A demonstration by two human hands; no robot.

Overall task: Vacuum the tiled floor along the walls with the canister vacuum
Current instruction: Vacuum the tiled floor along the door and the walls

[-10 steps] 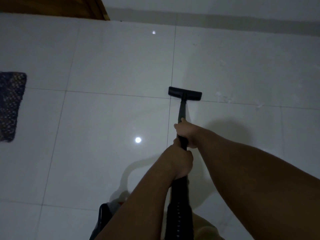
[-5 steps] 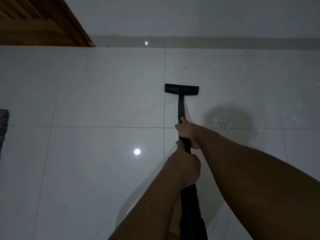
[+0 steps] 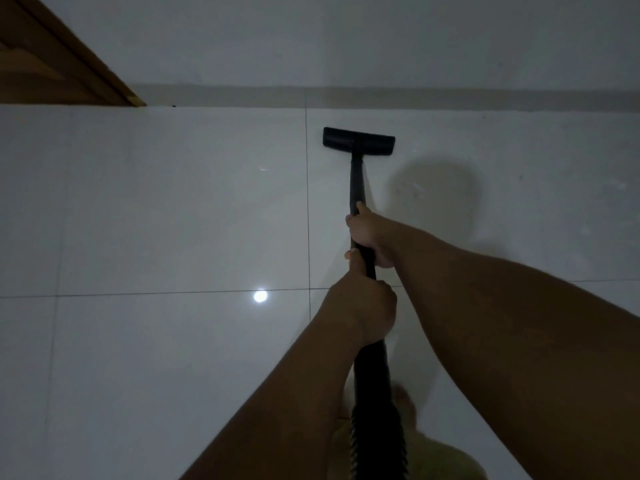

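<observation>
Black vacuum floor nozzle (image 3: 358,141) sits flat on the glossy white tiled floor (image 3: 173,220), near the far grey skirting (image 3: 450,97); right hand (image 3: 369,237) and left hand (image 3: 365,311) both grip its black wand (image 3: 356,181)

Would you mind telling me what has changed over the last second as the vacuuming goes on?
The floor nozzle has been pushed forward across the tiles, closing on the skirting at the wall. The dark mat at the left edge has dropped out of view. Unchanged: the right hand and left hand still grip the wand.
</observation>
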